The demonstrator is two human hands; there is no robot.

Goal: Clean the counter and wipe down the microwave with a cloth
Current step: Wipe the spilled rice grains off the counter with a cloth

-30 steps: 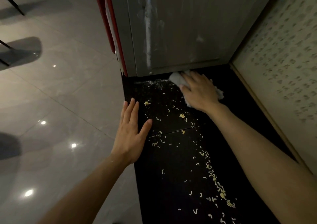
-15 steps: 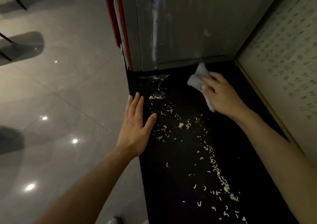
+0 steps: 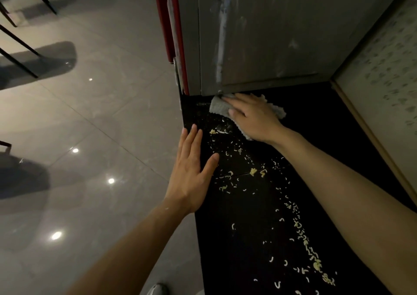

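Taking up the whole left side of the view, a glossy grey tiled floor (image 3: 90, 118) is seen from above, with ceiling lights mirrored in it and thin black chair legs (image 3: 20, 44) set at the far left. Next in size, the microwave (image 3: 270, 35) is placed at the far end of the worktop (image 3: 248, 238). Its grey metal side, marked with pale streaks, is turned to the camera, and a red front edge is seen along its left. The black worktop is bordered on the right by a pale patterned wall panel (image 3: 383, 80). The left grip (image 3: 191, 175) is held flat over the worktop's left edge, released, fingers straight and together, nothing held; whether it touches the surface cannot be told. The right grip (image 3: 255, 116) is pressed palm-down on the cloth (image 3: 220, 107), fingers stretched out rather than clenched, fingertips close to the microwave's lower edge. The grey cloth is spread on the worktop right at the microwave's base, near its left front corner, and is seen protruding on both sides of the hand. The toe of a shoe (image 3: 158, 289) is glimpsed on the floor at the bottom edge. Pale noodle-like crumbs (image 3: 253, 171) are scattered over the worktop between the two grips and in a trail toward the bottom right.
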